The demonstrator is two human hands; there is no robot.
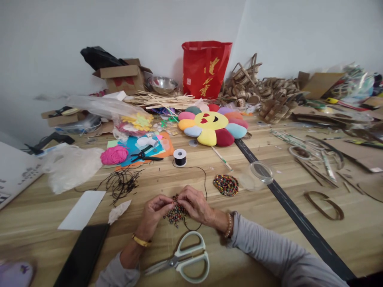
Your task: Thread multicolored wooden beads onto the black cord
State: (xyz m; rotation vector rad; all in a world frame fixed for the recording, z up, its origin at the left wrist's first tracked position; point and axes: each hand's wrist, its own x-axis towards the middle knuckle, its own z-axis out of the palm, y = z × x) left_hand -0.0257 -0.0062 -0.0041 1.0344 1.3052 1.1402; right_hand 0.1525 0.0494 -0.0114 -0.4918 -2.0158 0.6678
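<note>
Over a small pile of colourful beads [176, 215], my two hands meet with fingertips pinched. My left hand [154, 211] is closed at thumb and forefinger, with a tiny reddish bead seeming to sit at the tips. My right hand [196, 205] pinches the black cord [206, 181], which loops from a white spool [180, 158] of black cord and passes below the hand. White-handled scissors [182, 261] lie slightly apart just in front of me. Right of the hands rests a coil of strung beads [226, 185]. The exact hold at the fingertips is partly hidden.
Left are tangled black cords [124, 183], white paper [82, 210], a black flat case [83, 255], pink yarn [114, 154] and black pliers [146, 156]. A flower cushion [214, 123] and red bag [206, 69] stand behind. A clear round lid [261, 172] lies right.
</note>
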